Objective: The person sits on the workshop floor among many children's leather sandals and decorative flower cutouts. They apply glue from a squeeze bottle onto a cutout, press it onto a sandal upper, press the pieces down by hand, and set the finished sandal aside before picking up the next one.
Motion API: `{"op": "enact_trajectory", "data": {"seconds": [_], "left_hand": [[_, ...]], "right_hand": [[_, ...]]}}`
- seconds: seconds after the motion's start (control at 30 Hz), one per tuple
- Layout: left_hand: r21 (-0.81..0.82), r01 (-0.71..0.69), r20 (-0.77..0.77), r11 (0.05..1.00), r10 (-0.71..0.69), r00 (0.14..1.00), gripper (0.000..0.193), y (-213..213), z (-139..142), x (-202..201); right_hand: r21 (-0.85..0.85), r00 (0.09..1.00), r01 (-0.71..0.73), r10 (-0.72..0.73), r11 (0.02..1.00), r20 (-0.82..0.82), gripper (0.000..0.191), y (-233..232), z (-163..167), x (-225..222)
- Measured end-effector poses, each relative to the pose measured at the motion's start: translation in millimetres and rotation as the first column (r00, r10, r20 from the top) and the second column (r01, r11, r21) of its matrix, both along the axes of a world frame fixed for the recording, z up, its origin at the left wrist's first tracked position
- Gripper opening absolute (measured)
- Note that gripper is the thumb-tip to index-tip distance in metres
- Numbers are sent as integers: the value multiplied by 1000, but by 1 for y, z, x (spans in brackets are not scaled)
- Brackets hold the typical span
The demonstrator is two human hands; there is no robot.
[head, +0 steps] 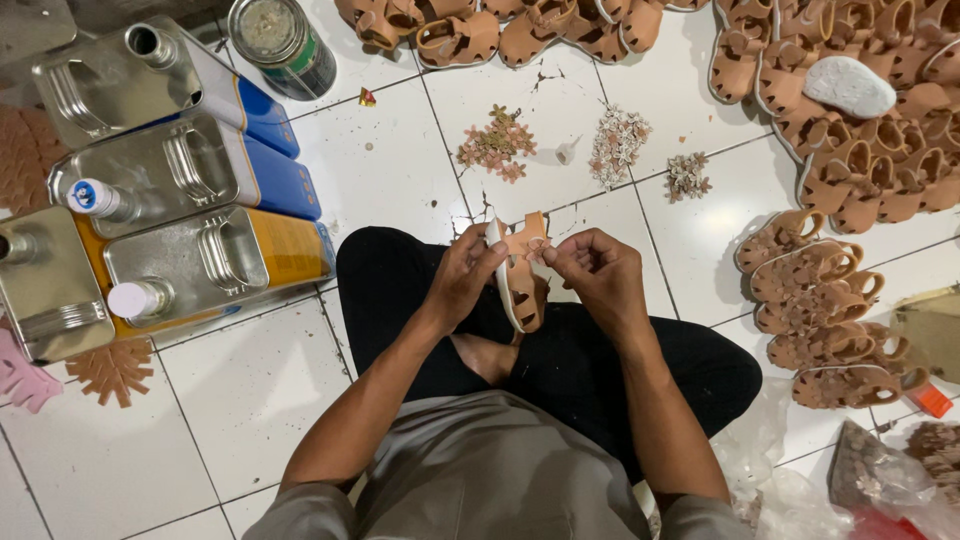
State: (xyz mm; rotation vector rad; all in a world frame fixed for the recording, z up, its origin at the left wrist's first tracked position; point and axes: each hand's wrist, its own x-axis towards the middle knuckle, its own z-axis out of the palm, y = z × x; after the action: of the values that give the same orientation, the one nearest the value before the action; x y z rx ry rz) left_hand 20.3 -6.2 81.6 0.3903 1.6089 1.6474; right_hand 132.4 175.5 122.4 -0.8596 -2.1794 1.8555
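Observation:
I sit cross-legged on a white tiled floor. My left hand [466,277] grips a small tan sandal [522,285] by its white sole edge, holding it upright over my lap. My right hand [592,272] pinches at the sandal's front strap, fingers closed on a small piece I cannot make out. Three little heaps of flower-shaped trims [497,143] lie on the tiles just beyond the sandal.
Several metal cans [190,170] with blue and yellow sides stand at the left, with a round tin [281,42] behind them. Piles of tan sandals [860,110] fill the top and right. A row of finished sandals [820,310] lies at my right. Plastic bags [880,480] sit at bottom right.

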Motion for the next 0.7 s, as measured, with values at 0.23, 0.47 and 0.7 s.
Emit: {"op": "enact_trajectory", "data": {"seconds": [0.23, 0.47, 0.7], "left_hand": [[-12, 11, 2, 1000, -11, 1000, 71, 1, 1, 0], [-39, 9, -3, 999, -9, 1000, 75, 2, -2, 0], [-17, 26, -20, 1000, -26, 999, 76, 3, -6, 1]], "right_hand": [[-18, 1000, 4, -5, 1000, -12, 15, 0, -1, 0], [-22, 1000, 17, -18, 1000, -18, 15, -1, -3, 0], [-28, 999, 44, -44, 999, 11, 16, -1, -7, 1]]}}
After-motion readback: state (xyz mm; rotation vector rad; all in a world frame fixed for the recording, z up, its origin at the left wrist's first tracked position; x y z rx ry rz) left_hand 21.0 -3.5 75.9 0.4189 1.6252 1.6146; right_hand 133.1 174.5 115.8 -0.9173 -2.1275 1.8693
